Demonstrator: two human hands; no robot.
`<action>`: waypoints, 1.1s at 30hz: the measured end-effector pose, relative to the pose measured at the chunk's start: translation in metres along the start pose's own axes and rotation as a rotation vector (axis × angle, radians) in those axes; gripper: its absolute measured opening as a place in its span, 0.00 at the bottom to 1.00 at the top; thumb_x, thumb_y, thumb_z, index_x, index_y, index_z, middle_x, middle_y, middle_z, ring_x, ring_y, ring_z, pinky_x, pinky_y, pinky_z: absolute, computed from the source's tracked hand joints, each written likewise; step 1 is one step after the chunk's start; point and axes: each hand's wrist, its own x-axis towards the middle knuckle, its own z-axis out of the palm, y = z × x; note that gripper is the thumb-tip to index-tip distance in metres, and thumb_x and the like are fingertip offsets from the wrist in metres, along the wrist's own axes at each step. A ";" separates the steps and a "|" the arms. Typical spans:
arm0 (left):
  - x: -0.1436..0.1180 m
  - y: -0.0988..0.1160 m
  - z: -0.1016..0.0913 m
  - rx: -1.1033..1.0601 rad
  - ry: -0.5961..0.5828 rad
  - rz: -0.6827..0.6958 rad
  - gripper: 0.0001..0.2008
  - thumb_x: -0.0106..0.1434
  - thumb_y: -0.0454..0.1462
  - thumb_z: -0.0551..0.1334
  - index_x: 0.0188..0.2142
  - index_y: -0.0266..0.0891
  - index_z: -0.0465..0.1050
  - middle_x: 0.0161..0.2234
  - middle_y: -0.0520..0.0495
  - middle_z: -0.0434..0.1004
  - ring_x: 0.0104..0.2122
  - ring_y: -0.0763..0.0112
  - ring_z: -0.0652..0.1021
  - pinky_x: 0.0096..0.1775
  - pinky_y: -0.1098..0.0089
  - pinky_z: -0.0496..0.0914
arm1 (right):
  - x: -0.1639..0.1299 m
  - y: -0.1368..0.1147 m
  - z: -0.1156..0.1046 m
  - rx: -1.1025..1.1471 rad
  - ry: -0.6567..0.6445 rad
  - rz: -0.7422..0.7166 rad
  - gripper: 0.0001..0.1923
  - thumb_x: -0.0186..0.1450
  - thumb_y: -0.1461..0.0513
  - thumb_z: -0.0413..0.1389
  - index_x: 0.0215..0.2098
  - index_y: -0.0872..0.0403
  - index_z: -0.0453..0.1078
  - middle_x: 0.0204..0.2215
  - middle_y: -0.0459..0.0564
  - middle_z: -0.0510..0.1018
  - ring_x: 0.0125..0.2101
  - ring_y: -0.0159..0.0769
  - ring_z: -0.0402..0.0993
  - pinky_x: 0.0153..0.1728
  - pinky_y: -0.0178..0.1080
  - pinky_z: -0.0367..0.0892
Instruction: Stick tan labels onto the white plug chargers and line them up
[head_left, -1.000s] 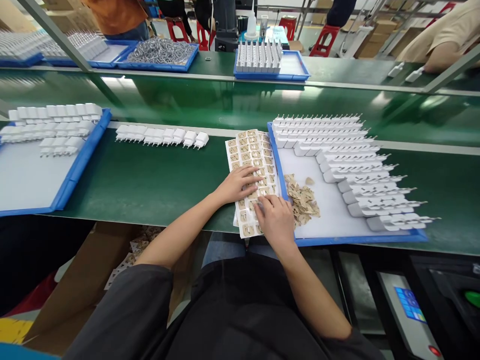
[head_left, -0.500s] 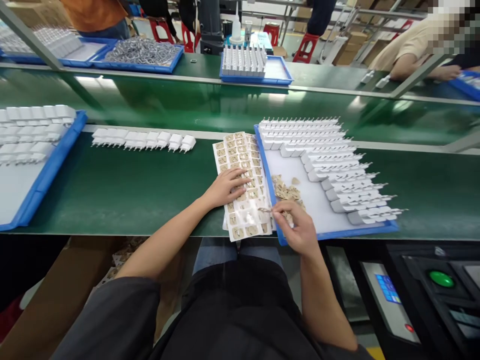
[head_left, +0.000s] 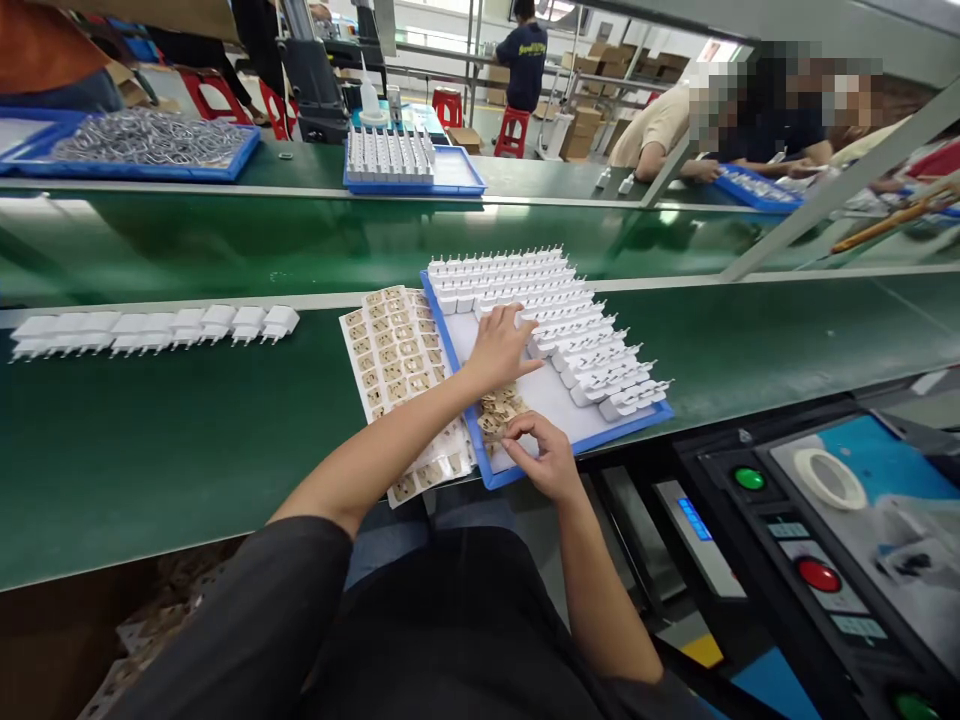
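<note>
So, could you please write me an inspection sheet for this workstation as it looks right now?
Surface: green bench, beside a green belt.
Job's things: blue tray with rows of white plugs and a pile of tan pieces; sheet of tan pieces beside it.
Clutter: row of white plugs at left.
Grippers: left hand reaches to the tray's plugs; right hand pinches at the pile.
Cables: nothing seen.
Surroundings: control panel at right; other people across the belt.
</note>
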 end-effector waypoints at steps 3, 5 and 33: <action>0.027 0.016 0.029 0.033 -0.011 -0.039 0.22 0.55 0.39 0.73 0.47 0.36 0.73 0.65 0.29 0.57 0.61 0.38 0.62 0.56 0.45 0.61 | 0.001 0.001 -0.002 -0.036 0.018 -0.041 0.03 0.66 0.61 0.58 0.34 0.52 0.71 0.34 0.49 0.76 0.38 0.38 0.74 0.43 0.43 0.71; 0.030 0.018 0.033 0.012 -0.006 -0.037 0.17 0.56 0.34 0.72 0.44 0.35 0.73 0.65 0.30 0.59 0.60 0.39 0.63 0.56 0.46 0.62 | 0.000 0.004 -0.002 -0.063 0.025 -0.039 0.04 0.66 0.61 0.58 0.34 0.52 0.72 0.37 0.51 0.75 0.40 0.38 0.74 0.44 0.44 0.71; -0.253 0.023 -0.074 -1.035 0.586 -0.602 0.09 0.69 0.46 0.61 0.44 0.46 0.70 0.47 0.47 0.74 0.39 0.70 0.77 0.41 0.68 0.72 | -0.011 -0.051 0.087 0.721 -0.257 0.088 0.04 0.65 0.61 0.61 0.35 0.50 0.70 0.29 0.47 0.74 0.32 0.36 0.73 0.34 0.40 0.70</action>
